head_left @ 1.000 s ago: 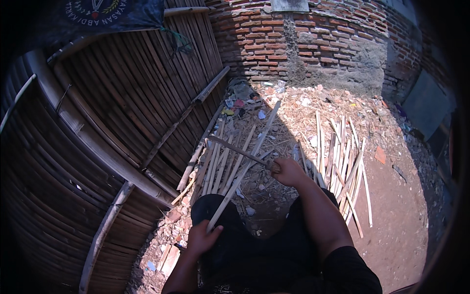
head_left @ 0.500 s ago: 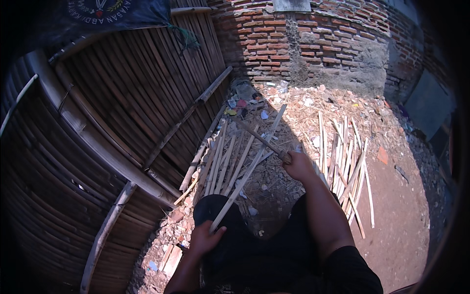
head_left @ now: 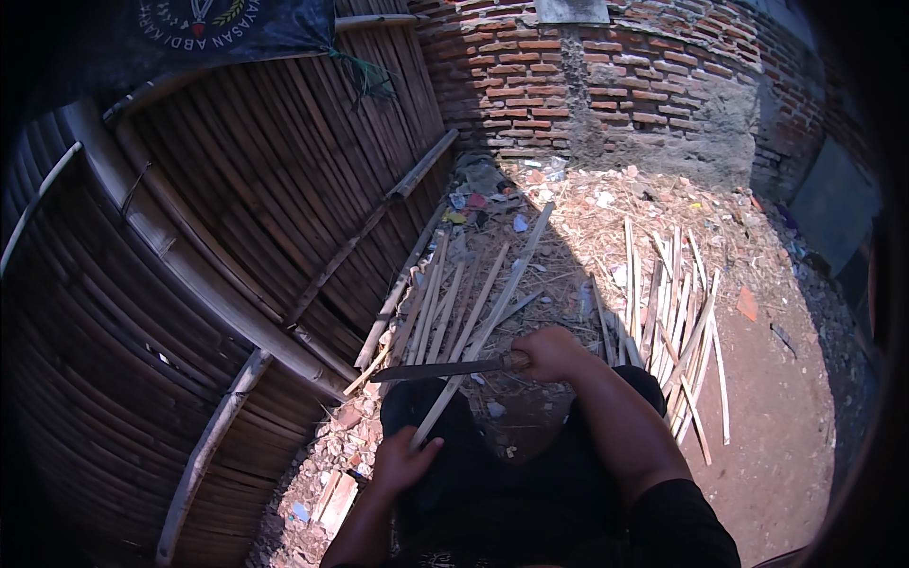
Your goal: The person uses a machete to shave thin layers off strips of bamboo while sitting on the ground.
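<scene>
Bamboo fence (head_left: 237, 218) fills the left side, slats running diagonal, a thick pole across them. Dark cloth (head_left: 218, 28) hangs over its top edge.

Left hand (head_left: 402, 462) is low in the frame, closed around the near end of a long bamboo strip (head_left: 483, 331). Strip runs up and to the right from that hand, its far end near the rubbish by the brick wall (head_left: 606, 85). Same grip as a second ago; the hand has barely shifted.

Blade (head_left: 440, 370) now lies nearly level, tip pointing left toward the fence, crossing over the strip just above the left hand. A second ago it pointed up-left, higher on the strip; half a second ago it sat steeper, further up. So the blade has come down the strip toward the person's body and flattened out.

Right hand (head_left: 549, 352) is clenched on the blade handle, just right of the strip. It has dropped lower and nearer the knees than before.

More split strips (head_left: 431, 303) lie on the ground beside the fence, left of the held strip. A second pile of pale strips (head_left: 672, 303) lies to the right on bare dirt (head_left: 776, 426), unchanged. Dark trousers (head_left: 511, 492) at bottom centre.
</scene>
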